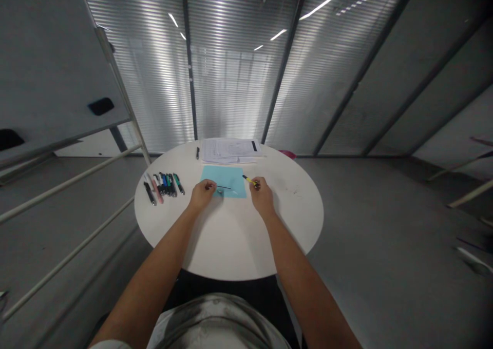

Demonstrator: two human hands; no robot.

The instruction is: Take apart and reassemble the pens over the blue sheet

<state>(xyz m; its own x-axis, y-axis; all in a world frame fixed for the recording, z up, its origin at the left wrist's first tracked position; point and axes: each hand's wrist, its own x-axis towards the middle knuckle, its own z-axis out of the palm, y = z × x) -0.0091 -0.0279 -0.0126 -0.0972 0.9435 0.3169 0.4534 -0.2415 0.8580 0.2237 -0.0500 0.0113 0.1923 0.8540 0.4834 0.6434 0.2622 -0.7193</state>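
Note:
Over the left part of a light-blue sheet [221,173], my left hand [202,195] pinches a thin dark pen refill [224,187], which points to the right. My right hand [262,198], at the sheet's right edge, has its fingers closed round a yellow-and-black pen barrel [249,179] whose dark end tilts up to the left. Between the hands, a small pale piece [235,192] lies on the sheet, and another small shiny part [220,191] rests below the refill. Both are too small to name.
Several pens [168,183] lie in a row on the left of the round white table [231,241]. Printed papers [227,150] are stacked at the back, with a dark pen [197,153] beside them. A whiteboard on a white frame [134,128] stands to the left.

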